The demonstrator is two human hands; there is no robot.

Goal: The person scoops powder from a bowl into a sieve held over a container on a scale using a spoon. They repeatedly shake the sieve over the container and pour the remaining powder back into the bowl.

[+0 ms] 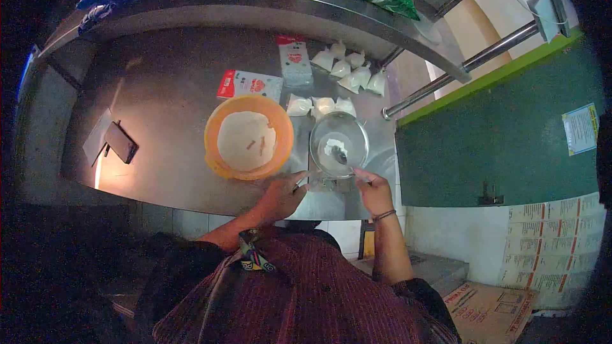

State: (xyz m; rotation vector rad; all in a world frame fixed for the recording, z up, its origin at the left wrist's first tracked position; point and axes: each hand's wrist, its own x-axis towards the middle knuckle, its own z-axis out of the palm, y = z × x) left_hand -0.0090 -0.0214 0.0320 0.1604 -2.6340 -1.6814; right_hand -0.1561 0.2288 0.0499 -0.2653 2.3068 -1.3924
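A round metal bowl (319, 164) with white powder (333, 145) in it stands near the front edge of the steel table. A spoon (340, 153) rests in the powder, its handle toward me. My right hand (375, 195) is closed at the bowl's near right rim, fingers on the spoon's handle. My left hand (284, 197) is at the near left of the bowl, fingers bent together; a thin clear edge seems to show at its fingertips, too small to name. To the left is an orange basin (212, 153) of pale flour (245, 140) with two brownish marks on its surface.
Small tied bags of white powder (299, 106) stand behind the bowl, with several more (354, 79) farther back. Two red-and-white packs (255, 86) lie behind the basin. A dark phone-like device (121, 142) stands at left. A shelf (268, 0) overhangs the back; a green panel (484, 146) is at right.
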